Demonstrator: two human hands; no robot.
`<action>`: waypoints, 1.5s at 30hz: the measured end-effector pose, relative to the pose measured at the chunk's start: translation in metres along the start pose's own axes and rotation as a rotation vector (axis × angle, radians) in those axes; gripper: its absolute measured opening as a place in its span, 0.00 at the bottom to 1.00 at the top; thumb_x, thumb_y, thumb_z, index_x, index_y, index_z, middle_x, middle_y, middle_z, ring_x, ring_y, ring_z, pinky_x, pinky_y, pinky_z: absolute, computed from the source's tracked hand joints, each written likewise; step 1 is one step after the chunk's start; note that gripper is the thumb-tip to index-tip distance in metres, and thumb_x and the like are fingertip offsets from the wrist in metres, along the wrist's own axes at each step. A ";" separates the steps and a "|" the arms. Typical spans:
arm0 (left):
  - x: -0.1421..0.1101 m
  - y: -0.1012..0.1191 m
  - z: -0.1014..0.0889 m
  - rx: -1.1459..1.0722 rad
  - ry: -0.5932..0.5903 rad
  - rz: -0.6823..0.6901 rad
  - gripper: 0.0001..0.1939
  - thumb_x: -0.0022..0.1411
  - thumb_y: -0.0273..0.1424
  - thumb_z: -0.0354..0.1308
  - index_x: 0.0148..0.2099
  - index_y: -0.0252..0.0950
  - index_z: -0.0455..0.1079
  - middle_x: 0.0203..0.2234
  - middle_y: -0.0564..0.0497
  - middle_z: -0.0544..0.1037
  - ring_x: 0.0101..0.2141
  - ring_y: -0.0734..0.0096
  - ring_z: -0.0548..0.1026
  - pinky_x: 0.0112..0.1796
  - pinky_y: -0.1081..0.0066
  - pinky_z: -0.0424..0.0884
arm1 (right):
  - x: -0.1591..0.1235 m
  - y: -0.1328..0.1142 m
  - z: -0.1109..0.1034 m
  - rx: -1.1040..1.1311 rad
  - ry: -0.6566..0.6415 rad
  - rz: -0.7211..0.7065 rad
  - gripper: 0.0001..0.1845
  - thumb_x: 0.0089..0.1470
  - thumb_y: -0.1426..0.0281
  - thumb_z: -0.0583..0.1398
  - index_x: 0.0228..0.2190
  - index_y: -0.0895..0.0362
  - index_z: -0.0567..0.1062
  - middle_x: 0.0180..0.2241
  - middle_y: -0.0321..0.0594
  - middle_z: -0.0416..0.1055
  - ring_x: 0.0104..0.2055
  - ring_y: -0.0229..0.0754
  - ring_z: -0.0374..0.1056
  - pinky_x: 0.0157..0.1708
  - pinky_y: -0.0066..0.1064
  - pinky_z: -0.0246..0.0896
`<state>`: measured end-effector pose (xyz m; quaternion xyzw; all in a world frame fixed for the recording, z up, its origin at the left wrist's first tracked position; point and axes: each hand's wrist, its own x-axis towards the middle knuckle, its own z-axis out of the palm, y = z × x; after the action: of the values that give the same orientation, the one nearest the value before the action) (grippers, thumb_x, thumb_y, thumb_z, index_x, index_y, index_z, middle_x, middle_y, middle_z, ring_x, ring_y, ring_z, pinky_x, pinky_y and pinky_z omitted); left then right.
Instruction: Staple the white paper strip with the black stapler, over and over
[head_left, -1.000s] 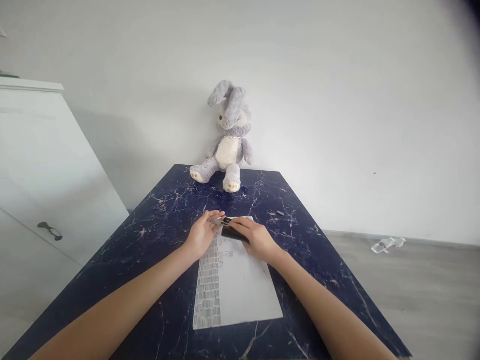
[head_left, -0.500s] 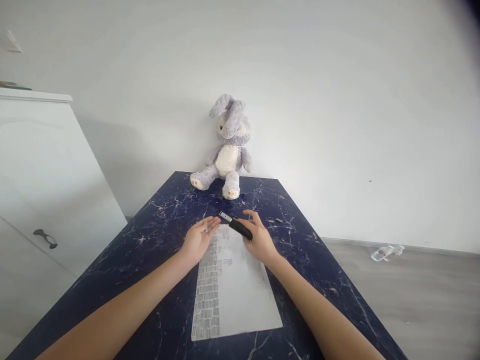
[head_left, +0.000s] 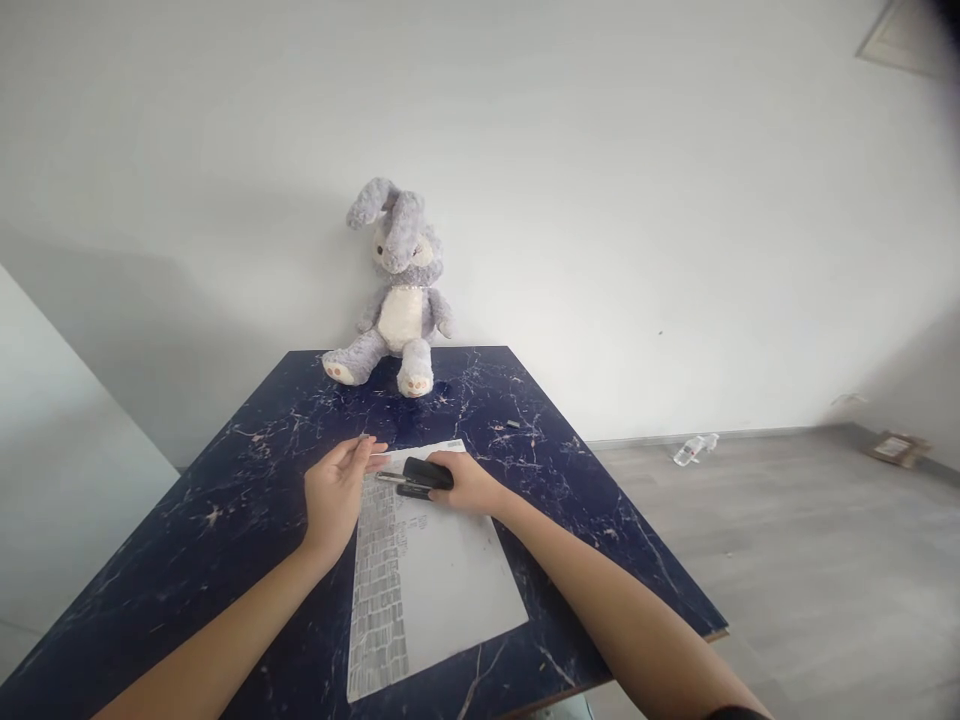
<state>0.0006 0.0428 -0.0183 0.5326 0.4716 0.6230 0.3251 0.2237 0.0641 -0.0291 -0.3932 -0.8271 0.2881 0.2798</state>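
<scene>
My right hand (head_left: 471,484) grips a black stapler (head_left: 427,473) above the upper part of a paper sheet (head_left: 457,590). The stapler's jaws are spread, with a metal strip showing between the black top and the base, and its front points left toward my other hand. My left hand (head_left: 335,490) is at the sheet's upper left corner, thumb and fingers drawn together; whatever they pinch is too small to make out. Down its left side the sheet carries a grey brick-like pattern, and a few lines of small print sit beside that.
A grey plush rabbit (head_left: 401,300) sits at the far end of the dark blue marbled table (head_left: 247,480), against the wall. A small grey piece (head_left: 513,423) lies right of the sheet. On the floor are a clear plastic bottle (head_left: 695,449) and a cardboard package (head_left: 898,449).
The view has swung right. My right hand has turned the stapler, and its jaws are now spread. My left fingers, outstretched half a second ago, have curled together.
</scene>
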 end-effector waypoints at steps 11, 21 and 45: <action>0.012 -0.013 -0.006 0.120 -0.009 0.015 0.21 0.66 0.46 0.62 0.49 0.34 0.80 0.38 0.43 0.84 0.36 0.59 0.82 0.34 0.65 0.77 | 0.000 0.005 0.003 -0.031 0.013 -0.019 0.11 0.44 0.78 0.62 0.32 0.56 0.71 0.31 0.34 0.71 0.33 0.39 0.65 0.33 0.28 0.53; 0.033 -0.027 -0.022 0.422 -0.447 0.326 0.09 0.61 0.37 0.67 0.43 0.44 0.84 0.40 0.48 0.84 0.40 0.58 0.81 0.46 0.61 0.75 | -0.002 0.002 0.000 -0.001 -0.015 -0.017 0.13 0.46 0.78 0.61 0.36 0.57 0.72 0.35 0.36 0.72 0.36 0.41 0.66 0.35 0.30 0.55; 0.034 -0.037 -0.020 0.464 -0.678 0.152 0.08 0.58 0.28 0.68 0.41 0.39 0.82 0.39 0.49 0.82 0.37 0.65 0.79 0.40 0.70 0.71 | -0.002 0.004 0.004 -0.012 -0.006 -0.009 0.12 0.45 0.78 0.61 0.34 0.56 0.70 0.34 0.36 0.71 0.36 0.41 0.65 0.36 0.30 0.54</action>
<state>-0.0293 0.0811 -0.0402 0.8000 0.4251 0.3117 0.2866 0.2245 0.0637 -0.0351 -0.3903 -0.8315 0.2828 0.2763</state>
